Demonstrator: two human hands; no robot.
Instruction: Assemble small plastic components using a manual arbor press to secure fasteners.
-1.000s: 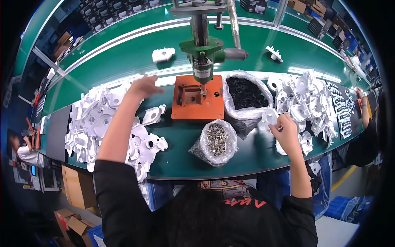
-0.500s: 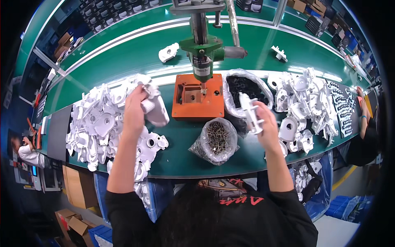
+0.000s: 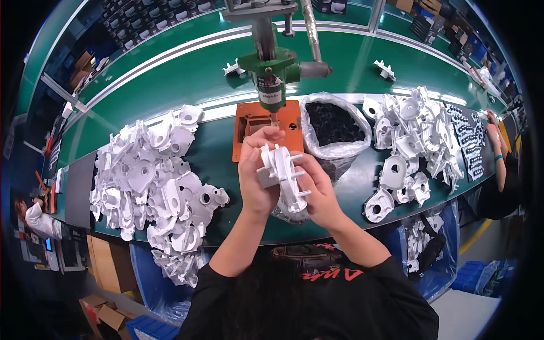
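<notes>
In front of my chest, my two hands have brought two white plastic parts together. My left hand [image 3: 254,178] is closed round a white plastic housing [image 3: 268,177], mostly hidden by the fingers and by the other part. From the right, my right hand [image 3: 322,195] grips a white plastic cover with pegs [image 3: 290,180], its pegs pointing right. The two parts touch; whether they are fitted together I cannot tell. Just beyond my hands is the orange fixture block [image 3: 293,141] under a green press [image 3: 271,79]. A clear bag [image 3: 290,215] shows partly below my hands.
White housings are heaped on the left [image 3: 141,170], and more white parts [image 3: 416,141] on the right. A clear bag of black pieces [image 3: 334,122] stands right of the fixture. Two white parts lie beyond on the green surface. Another person's arm [image 3: 498,158] is at far right.
My hands have come in from either side and met in the middle, bringing the housing and the pegged cover together. They now cover most of the screw bag.
</notes>
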